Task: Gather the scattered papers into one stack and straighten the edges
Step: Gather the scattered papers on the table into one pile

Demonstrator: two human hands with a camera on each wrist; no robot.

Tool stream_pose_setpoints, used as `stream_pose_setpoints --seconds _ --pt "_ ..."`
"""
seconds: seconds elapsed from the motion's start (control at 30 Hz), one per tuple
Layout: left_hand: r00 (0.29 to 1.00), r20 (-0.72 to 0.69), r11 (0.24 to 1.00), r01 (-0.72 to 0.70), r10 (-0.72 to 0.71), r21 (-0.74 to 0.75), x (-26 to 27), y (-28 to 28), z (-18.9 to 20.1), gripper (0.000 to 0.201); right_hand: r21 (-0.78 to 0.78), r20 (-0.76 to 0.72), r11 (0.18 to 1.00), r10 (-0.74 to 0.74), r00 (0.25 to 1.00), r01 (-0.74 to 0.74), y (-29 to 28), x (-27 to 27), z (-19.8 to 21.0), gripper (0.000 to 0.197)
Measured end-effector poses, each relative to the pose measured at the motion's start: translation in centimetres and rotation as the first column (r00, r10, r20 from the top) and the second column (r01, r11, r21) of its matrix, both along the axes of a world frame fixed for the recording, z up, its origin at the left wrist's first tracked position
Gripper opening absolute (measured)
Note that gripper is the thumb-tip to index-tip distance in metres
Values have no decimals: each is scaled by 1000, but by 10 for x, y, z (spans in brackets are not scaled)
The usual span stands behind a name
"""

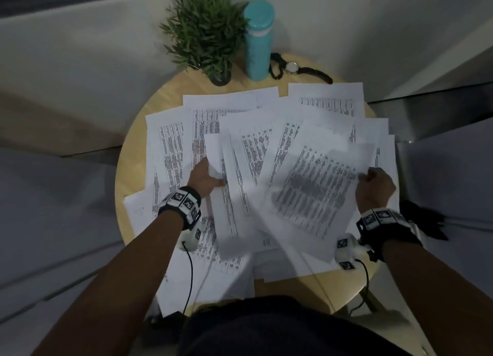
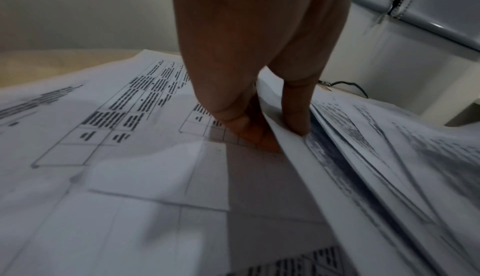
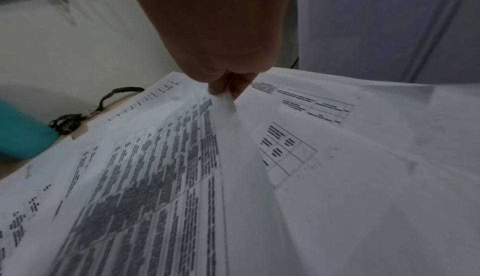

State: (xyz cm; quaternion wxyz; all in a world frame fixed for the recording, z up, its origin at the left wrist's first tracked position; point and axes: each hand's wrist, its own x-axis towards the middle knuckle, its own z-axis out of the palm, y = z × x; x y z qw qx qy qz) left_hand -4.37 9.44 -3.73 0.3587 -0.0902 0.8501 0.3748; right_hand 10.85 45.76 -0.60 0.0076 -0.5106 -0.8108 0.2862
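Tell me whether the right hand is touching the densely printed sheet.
Touching. The right wrist view shows the right hand pinching the edge of the densely printed sheet between its fingertips.

Papers lie fanned and overlapping across most of the surface, some overhanging its near edge. Behind them, at the far edge, stand a plant on the left and a bottle just to its right, with a watch lying right of the bottle, near the rearmost sheet.
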Motion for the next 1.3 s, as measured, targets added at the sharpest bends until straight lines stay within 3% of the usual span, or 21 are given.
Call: stream_pose_setpoints --seconds 0.1,0.2,0.23,0.3,0.37,0.43,0.47,0.57,0.67,0.77,0.83,0.9,0.93,1.0,1.07,1.17,1.23,1.3 --pt "999 -11 999 -33 34 29 6 -3 -1 46 -52 -29 996 71 997 -72 0 -18 -2 26" --pt "970 50 961 -241 236 137 8 3 4 43 -302 -9 938 178 984 -173 1 -35 -13 50" --pt "947 91 933 -320 308 165 8 7 8 53 -343 4 917 218 976 -203 3 -40 -19 58" --pt "878 207 859 -470 432 203 8 15 6 97 -352 42 901 287 957 -254 -1 -47 -23 68" --pt "847 225 825 -525 482 211 11 24 2 98 -313 96 897 356 929 -311 -12 -56 -20 72" --pt "853 190 838 -517 487 175 13 27 -16 98 -243 128 927 321 938 -284 -26 -63 -18 77" --pt "867 179 858 -491 465 151 15 37 1 101 -222 132 951 250 959 -217 -33 -66 -15 82" --pt "894 144 899 -434 423 54 14 45 -2 93 -247 157 969 56 986 -15 -49 -72 -15 97" --pt "901 160 906 -418 403 68 13 40 2 70 -273 187 962 45 981 8 -58 -75 -17 96" --pt "920 168 925 -372 355 79 12 24 -7 53 -158 261 982 -56 964 100 -58 -75 -11 104" --pt "926 205 933 -343 318 105 13 14 -11 63 -146 279 987 -30 960 73 -54 -71 -12 112" --pt "934 233 948 -299 269 104 12 9 -10 80 -229 173 973 37 984 4 -52 -68 -19 111" --pt "936 252 948 -287 247 138 11 10 -6 76 -281 102 959 53 993 -22 -52 -67 -24 107" --pt "937 266 943 -279 226 180 11 13 5 48 -356 20 930 110 994 -95 -57 -66 -26 88" --pt "929 290 929 -298 230 219 10 16 11 37 -320 5 930 194 981 -182 -66 -65 -26 76" --pt "928 242 917 -335 282 216 9 21 13 31 -201 69 971 145 987 -129 -77 -68 -20 92" --pt "919 221 906 -371 326 205 10 22 7 46 -289 55 950 141 988 -120 -82 -70 -23 98" --pt "903 242 887 -407 354 219 11 24 4 60 -442 -27 881 174 984 -168 -87 -72 -27 88"
